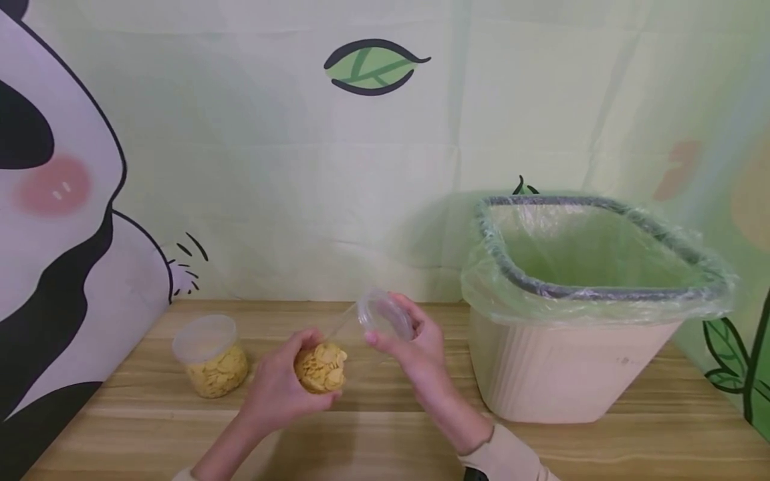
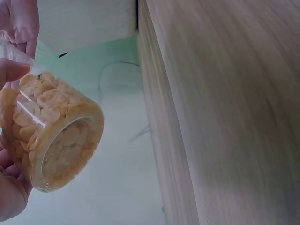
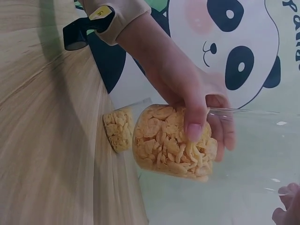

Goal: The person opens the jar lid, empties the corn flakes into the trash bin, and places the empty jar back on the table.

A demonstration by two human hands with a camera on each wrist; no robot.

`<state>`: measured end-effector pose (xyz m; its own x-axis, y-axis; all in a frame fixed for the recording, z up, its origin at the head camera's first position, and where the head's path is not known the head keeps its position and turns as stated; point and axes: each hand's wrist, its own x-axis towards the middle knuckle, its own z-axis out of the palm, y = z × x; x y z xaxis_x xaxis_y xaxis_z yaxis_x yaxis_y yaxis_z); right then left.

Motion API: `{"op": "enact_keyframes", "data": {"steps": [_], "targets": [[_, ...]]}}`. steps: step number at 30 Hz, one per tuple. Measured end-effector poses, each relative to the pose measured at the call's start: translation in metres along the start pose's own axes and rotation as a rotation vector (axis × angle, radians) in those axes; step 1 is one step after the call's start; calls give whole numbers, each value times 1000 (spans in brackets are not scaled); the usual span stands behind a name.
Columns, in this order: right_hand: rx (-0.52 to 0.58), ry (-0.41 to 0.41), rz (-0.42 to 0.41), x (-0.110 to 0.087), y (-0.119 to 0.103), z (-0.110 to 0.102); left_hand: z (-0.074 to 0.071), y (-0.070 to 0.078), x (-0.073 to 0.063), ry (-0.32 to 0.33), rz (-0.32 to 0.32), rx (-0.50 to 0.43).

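A clear jar [image 3: 164, 140] partly filled with yellow corn flakes is held tilted above the table, its base toward the lower left. My left hand [image 1: 285, 384] grips the jar round its flake-filled lower part, thumb and fingers on opposite sides. At the upper end, my right hand [image 1: 415, 341] holds the clear round lid [image 1: 385, 317] by its edge, thumb in front and fingers behind. Whether that lid is loose from the jar I cannot tell. Left of the hands, a second lidded jar [image 1: 216, 371] of corn flakes stands upright on the table.
A pale waste bin [image 1: 559, 367] lined with a thin transparent bag stands on the right, its grey rim around the opening. Everything rests on a wood-grain table [image 1: 361, 434]. Behind hangs a pale green backdrop [image 1: 271, 167] printed with a panda and leaves.
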<state>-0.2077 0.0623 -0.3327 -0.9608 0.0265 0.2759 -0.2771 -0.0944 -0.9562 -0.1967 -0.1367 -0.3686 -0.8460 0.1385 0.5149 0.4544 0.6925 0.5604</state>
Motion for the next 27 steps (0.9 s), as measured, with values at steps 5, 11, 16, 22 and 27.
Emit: {"op": "enact_keyframes", "data": {"steps": [5, 11, 16, 22, 27], "targets": [[-15, 18, 10, -1, 1, 0, 1, -3, 1, -14, 0, -26], [-19, -9, -6, -2, 1, -1, 0, -7, 0, -42, 13, -63], [-62, -105, -91, -4, -5, -3, -2, -7, -4, -170, -5, -212], [-71, -236, -167, -2, -9, -10, -7, -4, -6, -229, 10, -266], [-100, -310, -132, 2, -6, -16, -9, -8, -6, -224, 59, -249]]}}
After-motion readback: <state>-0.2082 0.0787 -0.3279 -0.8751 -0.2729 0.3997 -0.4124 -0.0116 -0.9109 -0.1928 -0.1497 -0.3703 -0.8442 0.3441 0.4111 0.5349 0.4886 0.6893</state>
